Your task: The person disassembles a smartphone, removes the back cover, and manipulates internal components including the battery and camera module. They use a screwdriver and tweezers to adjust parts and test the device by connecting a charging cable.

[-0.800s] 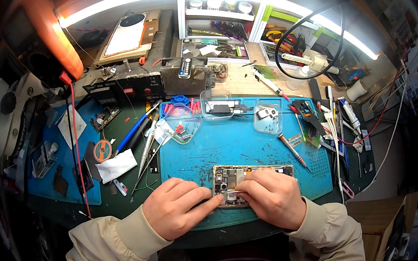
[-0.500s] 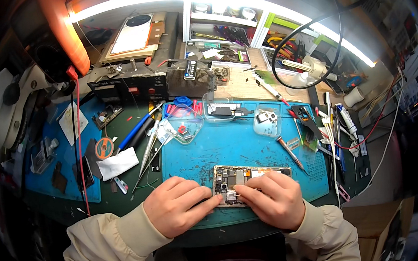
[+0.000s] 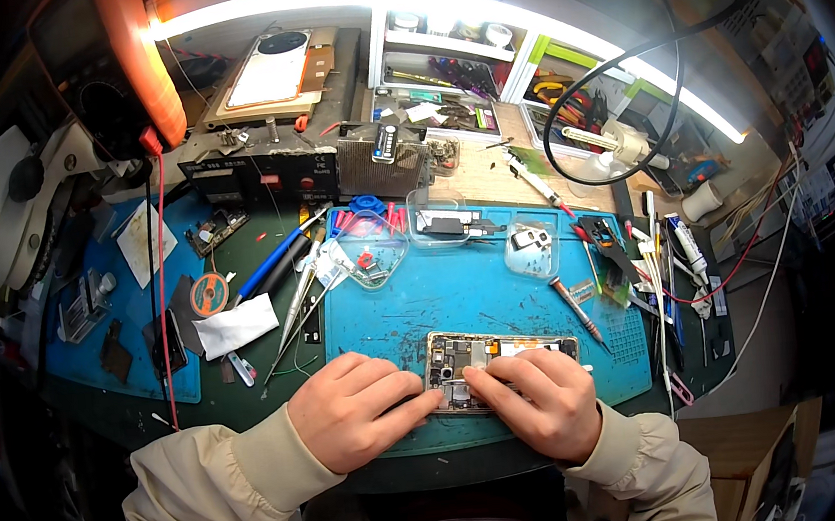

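An opened phone [image 3: 486,347] with its boards and metal shield exposed lies on the blue mat [image 3: 387,314]. My left hand [image 3: 357,412] has curled fingers against the phone’s left edge, steadying it, with the index and thumb tips at that side. My right hand [image 3: 537,410] is over the phone’s middle and right part, thumb and fingers pinched round what looks like a thin light-coloured tool, mostly hidden under them; their tips are at the inner components beside the round camera part.
Clear boxes of small parts [image 3: 368,250] line the mat’s back. A screwdriver [image 3: 578,310] lies right of the phone; assorted tools [image 3: 277,259] and wires crowd both sides. A black bench device [image 3: 254,181], drawer shelves [image 3: 435,73], a hanging cable loop [image 3: 551,137] and an orange-cased meter [image 3: 95,91] stand behind.
My right hand has shifted slightly left, its fingertips a little nearer the phone’s left part. My left hand stays at the phone’s edge. The view has tilted slightly.
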`<act>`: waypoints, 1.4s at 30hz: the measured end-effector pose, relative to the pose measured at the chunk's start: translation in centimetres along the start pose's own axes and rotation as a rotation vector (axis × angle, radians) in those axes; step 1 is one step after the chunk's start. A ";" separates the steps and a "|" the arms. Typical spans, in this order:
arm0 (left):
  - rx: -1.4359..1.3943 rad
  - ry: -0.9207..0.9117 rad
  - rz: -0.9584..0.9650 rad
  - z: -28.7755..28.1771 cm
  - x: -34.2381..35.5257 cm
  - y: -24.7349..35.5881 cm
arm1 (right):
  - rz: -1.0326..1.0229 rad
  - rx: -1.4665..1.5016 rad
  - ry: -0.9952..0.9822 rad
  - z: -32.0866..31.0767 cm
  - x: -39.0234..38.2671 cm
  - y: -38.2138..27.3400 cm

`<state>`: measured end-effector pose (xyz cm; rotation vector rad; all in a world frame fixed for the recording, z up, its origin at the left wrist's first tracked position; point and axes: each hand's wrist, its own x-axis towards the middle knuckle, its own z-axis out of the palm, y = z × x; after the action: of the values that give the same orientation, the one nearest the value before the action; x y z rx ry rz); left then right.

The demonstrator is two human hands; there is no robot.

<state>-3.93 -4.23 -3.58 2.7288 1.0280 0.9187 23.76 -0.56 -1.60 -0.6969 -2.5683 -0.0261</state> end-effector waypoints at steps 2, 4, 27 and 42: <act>0.000 0.003 -0.002 0.0 0.0 0.0 | -0.002 -0.014 -0.012 -0.2 0.1 -0.1; 0.004 0.005 -0.004 0.1 0.0 0.0 | -0.003 -0.031 -0.005 -0.2 0.1 -0.3; 0.013 0.000 -0.002 0.1 -0.1 0.0 | -0.067 -0.091 -0.003 0.2 -0.5 -0.2; -0.096 -0.033 -0.149 0.2 0.0 0.2 | 0.009 -0.032 0.102 0.8 -0.4 -0.1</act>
<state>-3.77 -4.35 -3.68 2.5414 1.1318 0.8730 23.64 -0.70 -2.44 -0.7011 -2.4724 -0.0969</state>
